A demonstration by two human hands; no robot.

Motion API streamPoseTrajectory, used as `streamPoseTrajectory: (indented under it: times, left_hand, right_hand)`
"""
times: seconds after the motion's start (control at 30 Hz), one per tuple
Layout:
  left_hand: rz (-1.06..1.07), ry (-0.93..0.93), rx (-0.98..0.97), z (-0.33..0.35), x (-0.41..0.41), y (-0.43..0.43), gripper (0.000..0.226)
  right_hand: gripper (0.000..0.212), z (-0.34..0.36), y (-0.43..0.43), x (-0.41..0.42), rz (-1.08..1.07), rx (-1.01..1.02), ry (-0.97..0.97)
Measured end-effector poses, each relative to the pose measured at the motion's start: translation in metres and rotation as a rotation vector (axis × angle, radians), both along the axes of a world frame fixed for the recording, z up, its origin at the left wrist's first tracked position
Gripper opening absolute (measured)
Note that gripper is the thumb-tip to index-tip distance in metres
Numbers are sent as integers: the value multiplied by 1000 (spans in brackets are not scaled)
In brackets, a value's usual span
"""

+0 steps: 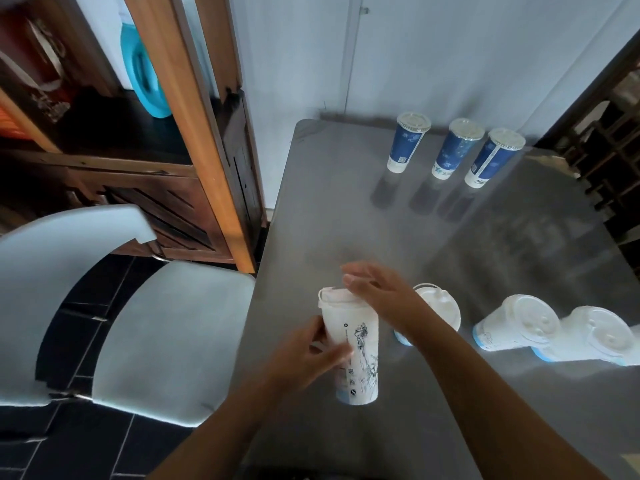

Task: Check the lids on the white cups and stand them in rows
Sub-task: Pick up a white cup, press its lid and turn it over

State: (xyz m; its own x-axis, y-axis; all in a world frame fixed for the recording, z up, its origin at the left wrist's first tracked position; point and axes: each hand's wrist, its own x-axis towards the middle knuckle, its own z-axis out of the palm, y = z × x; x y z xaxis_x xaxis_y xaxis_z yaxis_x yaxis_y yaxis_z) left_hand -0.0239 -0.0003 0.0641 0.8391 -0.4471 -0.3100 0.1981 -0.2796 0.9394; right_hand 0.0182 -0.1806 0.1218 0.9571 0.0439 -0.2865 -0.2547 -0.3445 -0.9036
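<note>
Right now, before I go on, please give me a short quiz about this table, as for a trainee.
1. True or false: three blue cups stand in a row at the table's far side.
2. Besides the white cup in hand, how many other white cups are on the table? A two, B three, C five.
3. Fill in: the left hand grips the white cup's side; the right hand touches its ____.
Key: 1 true; 2 B; 3 lid.

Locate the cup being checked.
Head view, near-left on the table: left hand grips the white cup, right hand at its lid, three white cups to its right.
</note>
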Motion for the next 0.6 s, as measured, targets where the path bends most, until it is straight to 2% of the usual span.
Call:
streamPoseTrajectory:
  times: [0.07,0.17,0.3,0.37,0.47,0.6]
  left_hand:
    - [10,50,-25,8,-7,1,57]
    - [25,110,-40,13,-13,3,49]
    - [49,148,-77,13,-14,5,48]
    - [93,158,-121,14,-10,6,49]
    - [190,187,-205,16,-2,7,44]
    - [178,148,-304,21,-3,8,49]
  right_hand:
    - [26,2,1,-8,8,8,10]
    - [46,3,7,-18,42,-7,-23]
    - [33,7,9,-27,-44,62,-8]
    - [29,9,4,-35,-141,167,85]
    - [36,10,-6,-57,-261,270,249]
    - [43,9,-11,-88,-308,534,438]
